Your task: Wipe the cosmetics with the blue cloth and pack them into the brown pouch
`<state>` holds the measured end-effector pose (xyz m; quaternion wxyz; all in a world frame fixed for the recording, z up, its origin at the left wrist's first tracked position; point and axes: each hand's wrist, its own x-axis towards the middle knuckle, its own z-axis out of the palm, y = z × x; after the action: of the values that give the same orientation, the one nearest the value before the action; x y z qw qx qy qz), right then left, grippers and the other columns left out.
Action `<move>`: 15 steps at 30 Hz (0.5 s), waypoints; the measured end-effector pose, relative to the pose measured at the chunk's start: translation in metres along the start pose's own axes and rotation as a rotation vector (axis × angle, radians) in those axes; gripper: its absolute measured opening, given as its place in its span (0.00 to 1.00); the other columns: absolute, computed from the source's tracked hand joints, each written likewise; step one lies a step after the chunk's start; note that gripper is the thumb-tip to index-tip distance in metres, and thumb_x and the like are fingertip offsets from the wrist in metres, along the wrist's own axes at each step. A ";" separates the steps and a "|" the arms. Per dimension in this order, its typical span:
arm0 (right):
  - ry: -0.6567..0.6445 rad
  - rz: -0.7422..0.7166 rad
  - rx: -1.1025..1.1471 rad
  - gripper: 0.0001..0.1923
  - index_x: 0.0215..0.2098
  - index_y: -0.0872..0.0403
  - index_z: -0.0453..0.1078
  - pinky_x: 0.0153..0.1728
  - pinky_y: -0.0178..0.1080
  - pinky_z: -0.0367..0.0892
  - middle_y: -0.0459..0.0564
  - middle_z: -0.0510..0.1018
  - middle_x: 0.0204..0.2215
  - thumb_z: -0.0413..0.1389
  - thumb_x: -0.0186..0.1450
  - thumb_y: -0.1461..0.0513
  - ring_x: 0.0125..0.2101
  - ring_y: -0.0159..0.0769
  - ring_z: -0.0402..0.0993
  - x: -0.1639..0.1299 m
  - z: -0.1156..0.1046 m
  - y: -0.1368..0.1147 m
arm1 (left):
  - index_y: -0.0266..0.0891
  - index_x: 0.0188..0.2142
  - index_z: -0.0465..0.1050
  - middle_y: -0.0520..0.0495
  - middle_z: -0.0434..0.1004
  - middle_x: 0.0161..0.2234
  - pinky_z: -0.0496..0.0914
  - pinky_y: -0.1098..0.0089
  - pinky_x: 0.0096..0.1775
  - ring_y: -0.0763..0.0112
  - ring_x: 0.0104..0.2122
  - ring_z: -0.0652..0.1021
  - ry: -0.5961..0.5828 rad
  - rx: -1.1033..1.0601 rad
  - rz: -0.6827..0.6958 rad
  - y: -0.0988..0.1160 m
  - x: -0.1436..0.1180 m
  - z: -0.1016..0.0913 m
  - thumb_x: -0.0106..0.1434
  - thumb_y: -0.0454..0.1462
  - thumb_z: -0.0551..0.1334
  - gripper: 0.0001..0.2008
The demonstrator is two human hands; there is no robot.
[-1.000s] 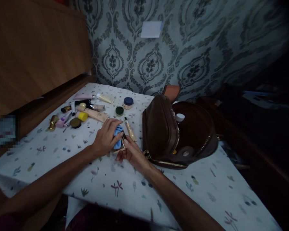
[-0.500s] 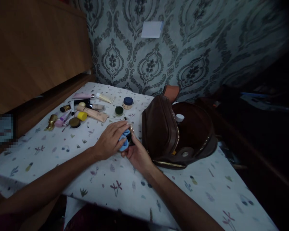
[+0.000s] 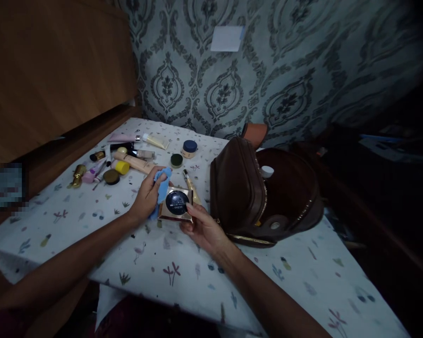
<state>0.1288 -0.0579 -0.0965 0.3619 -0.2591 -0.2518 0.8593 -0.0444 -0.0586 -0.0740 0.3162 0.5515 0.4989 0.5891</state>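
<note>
1. The right hand [image 3: 202, 228] gripped a square gold compact [image 3: 176, 204] at its lower right corner, near the middle of the frame, its dark round face turned up.
2. The left hand [image 3: 146, 197] was curled around a blue cloth [image 3: 161, 183], which touched the compact's left edge.
3. An unzipped brown bag [image 3: 239, 188] lay just right of the compact on the patterned tablecloth [image 3: 183, 277].
4. Tubes and jars [image 3: 127, 159] were scattered at upper left.
</note>
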 end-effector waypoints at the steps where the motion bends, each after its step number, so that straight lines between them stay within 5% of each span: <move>1: 0.000 -0.004 0.000 0.21 0.23 0.55 0.66 0.17 0.27 0.53 0.36 0.66 0.15 0.74 0.46 0.59 0.15 0.20 0.54 0.000 0.000 0.000 | 0.42 0.44 0.67 0.52 0.74 0.32 0.69 0.70 0.38 0.69 0.33 0.75 -0.001 -0.045 -0.031 0.000 0.000 0.001 0.70 0.50 0.54 0.15; 7: 0.001 -0.026 0.049 0.21 0.27 0.54 0.66 0.17 0.27 0.54 0.36 0.68 0.19 0.74 0.47 0.59 0.17 0.21 0.56 0.001 -0.001 -0.002 | 0.43 0.50 0.66 0.50 0.76 0.39 0.71 0.70 0.37 0.70 0.33 0.75 -0.085 -0.199 -0.108 -0.003 -0.003 0.004 0.69 0.50 0.55 0.18; 15: -0.006 -0.060 0.136 0.15 0.35 0.49 0.68 0.21 0.30 0.62 0.38 0.72 0.24 0.69 0.56 0.62 0.20 0.25 0.64 0.003 0.000 -0.003 | 0.42 0.60 0.64 0.41 0.69 0.57 0.66 0.59 0.59 0.56 0.58 0.70 -0.176 -0.005 0.090 -0.018 -0.002 -0.005 0.67 0.55 0.55 0.29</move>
<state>0.1292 -0.0538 -0.0954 0.4036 -0.2236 -0.2017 0.8640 -0.0522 -0.0559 -0.0905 0.3333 0.6222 0.4423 0.5533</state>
